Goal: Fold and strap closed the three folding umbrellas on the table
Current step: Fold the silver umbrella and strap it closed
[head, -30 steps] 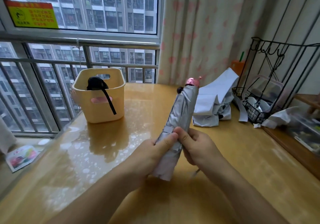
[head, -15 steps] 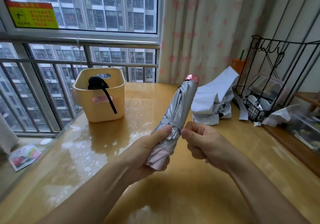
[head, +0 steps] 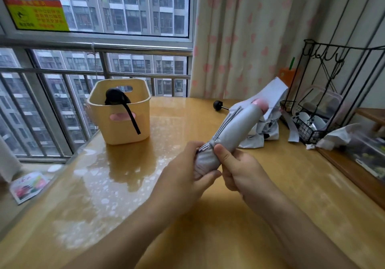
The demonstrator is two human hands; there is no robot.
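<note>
Held item: silver umbrella (head: 239, 123), rolled, lifted above the table (head: 208, 227), its pink tip (head: 259, 104) tilted away and to the right.
Left hand (head: 185, 175): fingers curled round the umbrella's near end.
Right hand (head: 241, 171): fingers wrapped on the same end, thumb pressed on the cloth.
Open room: bare glossy tabletop under both forearms and between hands and basket.
Edges: the left table edge runs diagonally beside the window railing (head: 100, 47); a wooden ledge (head: 343, 168) bounds the right.
Surroundings: yellow basket (head: 125, 127) at far left holds a black umbrella (head: 115, 98), its strap hanging over the rim.
Obstructions: loose white umbrella (head: 270, 94) heaped beyond the pink tip; wire rack (head: 308, 132) just beside it.
</note>
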